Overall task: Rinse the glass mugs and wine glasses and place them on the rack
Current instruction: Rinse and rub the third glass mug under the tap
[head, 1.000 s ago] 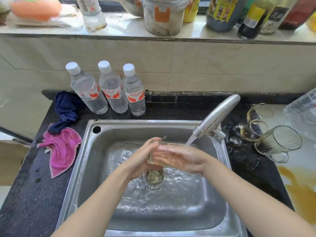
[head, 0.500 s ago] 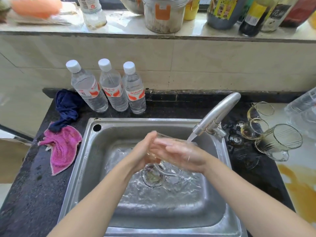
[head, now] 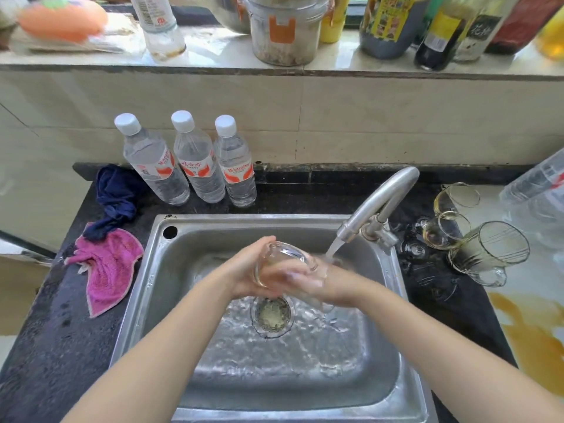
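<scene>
Both of our hands are on one clear glass (head: 282,264) over the middle of the sink (head: 360,370), just left of the water stream (head: 333,248) from the tap (head: 378,203). Our left hand (head: 247,271) cups it from the left with fingers curled round the wall; our right hand (head: 317,280) wraps it from the right, wet and blurred. We cannot tell whether it is a mug or a wine glass. It lies tilted, its long axis running left-near to right-far, though which end is the mouth is unclear. We judge the main risk is a slip: wet glass could drop onto the steel basin or knock the tap spout and chip
</scene>
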A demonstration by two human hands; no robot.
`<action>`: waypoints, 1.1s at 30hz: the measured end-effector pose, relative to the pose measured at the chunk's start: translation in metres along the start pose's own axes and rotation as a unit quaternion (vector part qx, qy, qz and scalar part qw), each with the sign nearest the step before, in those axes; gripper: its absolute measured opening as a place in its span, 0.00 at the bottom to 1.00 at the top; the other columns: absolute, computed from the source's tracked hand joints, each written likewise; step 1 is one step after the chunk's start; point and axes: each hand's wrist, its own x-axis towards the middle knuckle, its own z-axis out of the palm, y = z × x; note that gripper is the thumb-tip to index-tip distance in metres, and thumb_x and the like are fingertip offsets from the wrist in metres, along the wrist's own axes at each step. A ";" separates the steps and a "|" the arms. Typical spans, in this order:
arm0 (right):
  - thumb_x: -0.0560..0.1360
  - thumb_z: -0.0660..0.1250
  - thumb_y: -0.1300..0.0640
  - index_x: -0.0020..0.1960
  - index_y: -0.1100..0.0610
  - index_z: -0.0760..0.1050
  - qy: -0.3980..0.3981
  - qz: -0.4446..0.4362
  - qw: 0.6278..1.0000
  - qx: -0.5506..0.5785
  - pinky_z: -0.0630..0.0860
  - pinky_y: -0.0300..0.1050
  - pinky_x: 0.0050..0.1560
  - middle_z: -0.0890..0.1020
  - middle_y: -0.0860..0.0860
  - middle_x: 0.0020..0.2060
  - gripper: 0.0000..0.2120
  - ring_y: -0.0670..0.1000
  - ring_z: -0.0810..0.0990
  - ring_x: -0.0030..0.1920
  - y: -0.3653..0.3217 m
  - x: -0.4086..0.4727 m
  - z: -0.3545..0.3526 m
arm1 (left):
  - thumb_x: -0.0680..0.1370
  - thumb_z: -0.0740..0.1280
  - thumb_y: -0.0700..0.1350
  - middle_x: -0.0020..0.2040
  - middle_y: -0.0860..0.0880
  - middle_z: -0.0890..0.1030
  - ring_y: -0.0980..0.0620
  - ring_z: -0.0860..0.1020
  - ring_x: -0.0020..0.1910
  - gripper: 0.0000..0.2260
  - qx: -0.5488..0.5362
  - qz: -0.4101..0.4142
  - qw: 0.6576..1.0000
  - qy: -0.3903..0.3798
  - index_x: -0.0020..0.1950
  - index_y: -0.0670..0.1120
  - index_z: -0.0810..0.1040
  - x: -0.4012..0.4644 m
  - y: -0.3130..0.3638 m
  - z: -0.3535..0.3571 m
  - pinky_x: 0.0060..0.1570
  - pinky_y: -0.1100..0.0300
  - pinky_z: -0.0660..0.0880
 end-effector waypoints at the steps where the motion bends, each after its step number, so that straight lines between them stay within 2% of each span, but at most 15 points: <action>1: 0.81 0.57 0.53 0.69 0.48 0.70 -0.006 -0.002 0.988 -0.152 0.66 0.40 0.68 0.72 0.44 0.65 0.17 0.46 0.68 0.66 0.005 0.003 -0.004 | 0.80 0.56 0.58 0.44 0.45 0.83 0.47 0.81 0.42 0.19 0.008 -0.008 1.000 -0.004 0.54 0.46 0.78 -0.001 0.002 -0.002 0.44 0.50 0.78; 2: 0.81 0.56 0.50 0.68 0.45 0.71 -0.012 0.013 0.981 -0.194 0.64 0.41 0.69 0.71 0.43 0.67 0.17 0.47 0.68 0.68 0.010 0.003 -0.009 | 0.81 0.55 0.58 0.44 0.46 0.84 0.47 0.82 0.42 0.19 0.010 0.003 1.000 -0.010 0.54 0.45 0.78 -0.002 0.001 -0.003 0.44 0.49 0.79; 4: 0.81 0.57 0.54 0.69 0.50 0.71 -0.056 0.028 0.998 0.023 0.61 0.42 0.71 0.71 0.44 0.68 0.17 0.47 0.66 0.71 0.012 -0.001 -0.013 | 0.82 0.54 0.55 0.46 0.45 0.84 0.46 0.82 0.44 0.18 -0.003 0.058 0.997 -0.042 0.54 0.46 0.79 -0.004 -0.003 -0.002 0.47 0.47 0.78; 6: 0.79 0.57 0.63 0.71 0.61 0.66 -0.096 0.015 0.925 0.368 0.63 0.45 0.72 0.70 0.54 0.70 0.21 0.52 0.67 0.71 0.010 -0.005 -0.013 | 0.81 0.57 0.53 0.45 0.45 0.83 0.46 0.82 0.42 0.15 -0.008 0.114 0.992 -0.044 0.54 0.47 0.78 -0.004 -0.008 0.002 0.49 0.48 0.77; 8: 0.77 0.55 0.69 0.70 0.66 0.65 -0.076 0.033 0.857 0.509 0.67 0.44 0.70 0.71 0.60 0.69 0.21 0.55 0.70 0.69 0.004 -0.007 -0.006 | 0.81 0.57 0.52 0.42 0.46 0.83 0.49 0.81 0.39 0.13 0.012 0.126 0.992 -0.013 0.52 0.47 0.78 -0.005 -0.007 0.005 0.47 0.50 0.77; 11: 0.78 0.55 0.70 0.66 0.61 0.72 -0.006 0.071 0.943 0.326 0.70 0.36 0.65 0.78 0.52 0.62 0.19 0.45 0.76 0.63 -0.004 -0.008 0.004 | 0.80 0.57 0.53 0.47 0.45 0.81 0.49 0.80 0.41 0.14 0.061 0.064 0.995 0.041 0.53 0.46 0.77 -0.011 0.000 0.006 0.40 0.52 0.78; 13: 0.78 0.59 0.64 0.62 0.59 0.77 0.061 0.072 0.971 0.219 0.72 0.36 0.62 0.80 0.50 0.59 0.14 0.44 0.78 0.59 0.000 -0.010 0.003 | 0.80 0.58 0.53 0.48 0.47 0.78 0.48 0.79 0.42 0.12 0.062 0.068 0.991 0.095 0.55 0.46 0.74 -0.016 0.002 0.005 0.37 0.52 0.79; 16: 0.78 0.60 0.64 0.58 0.63 0.77 0.112 0.104 0.900 0.408 0.72 0.51 0.65 0.82 0.57 0.56 0.12 0.54 0.80 0.58 0.022 -0.024 -0.004 | 0.81 0.58 0.52 0.48 0.48 0.77 0.49 0.77 0.44 0.10 0.156 0.199 0.946 0.203 0.54 0.47 0.74 -0.020 0.001 0.003 0.38 0.53 0.79; 18: 0.76 0.61 0.64 0.57 0.64 0.76 0.108 0.112 0.841 0.518 0.74 0.53 0.63 0.81 0.60 0.57 0.12 0.55 0.80 0.57 0.032 -0.031 -0.003 | 0.79 0.60 0.52 0.48 0.48 0.77 0.49 0.76 0.47 0.10 0.279 0.322 0.862 0.274 0.52 0.48 0.75 -0.021 -0.004 0.001 0.43 0.54 0.75; 21: 0.77 0.61 0.63 0.55 0.63 0.77 0.149 0.116 0.850 0.492 0.77 0.49 0.59 0.82 0.59 0.54 0.09 0.54 0.81 0.54 0.033 -0.030 0.009 | 0.77 0.60 0.56 0.49 0.51 0.75 0.53 0.74 0.47 0.12 0.344 0.409 0.793 0.293 0.54 0.51 0.74 -0.024 -0.008 0.005 0.48 0.57 0.68; 23: 0.78 0.61 0.62 0.52 0.62 0.77 0.219 0.111 0.871 0.426 0.79 0.41 0.50 0.83 0.57 0.49 0.08 0.51 0.83 0.47 0.024 -0.025 0.010 | 0.78 0.61 0.54 0.50 0.51 0.76 0.53 0.74 0.49 0.10 0.306 0.404 0.811 0.292 0.54 0.51 0.74 -0.021 -0.010 0.003 0.51 0.57 0.69; 25: 0.77 0.64 0.58 0.52 0.61 0.78 0.278 0.068 0.888 0.360 0.79 0.37 0.47 0.85 0.55 0.46 0.08 0.50 0.83 0.45 0.011 -0.026 0.005 | 0.80 0.59 0.52 0.50 0.47 0.78 0.48 0.77 0.50 0.08 0.146 0.311 0.899 0.271 0.52 0.50 0.74 -0.017 -0.009 0.003 0.53 0.47 0.76; 27: 0.74 0.68 0.54 0.53 0.60 0.80 0.296 0.020 0.908 0.295 0.78 0.35 0.51 0.85 0.52 0.47 0.11 0.48 0.84 0.47 -0.002 -0.032 -0.003 | 0.81 0.57 0.52 0.49 0.44 0.80 0.45 0.78 0.46 0.10 -0.086 0.154 0.964 0.198 0.52 0.47 0.74 -0.016 -0.011 0.006 0.43 0.47 0.78; 30: 0.78 0.63 0.60 0.54 0.56 0.79 0.253 0.004 0.964 0.082 0.75 0.29 0.50 0.84 0.46 0.45 0.08 0.38 0.82 0.47 -0.020 -0.039 -0.010 | 0.80 0.57 0.52 0.43 0.39 0.81 0.44 0.78 0.41 0.14 -0.262 0.028 0.961 0.079 0.51 0.41 0.74 -0.017 -0.025 0.013 0.37 0.53 0.76; 33: 0.77 0.64 0.62 0.47 0.61 0.81 0.280 0.032 0.956 0.078 0.73 0.26 0.43 0.84 0.45 0.38 0.07 0.38 0.83 0.40 -0.022 -0.043 -0.020 | 0.80 0.60 0.51 0.57 0.40 0.77 0.43 0.79 0.49 0.13 -0.249 0.103 0.963 0.033 0.59 0.44 0.73 -0.009 -0.040 0.018 0.42 0.50 0.79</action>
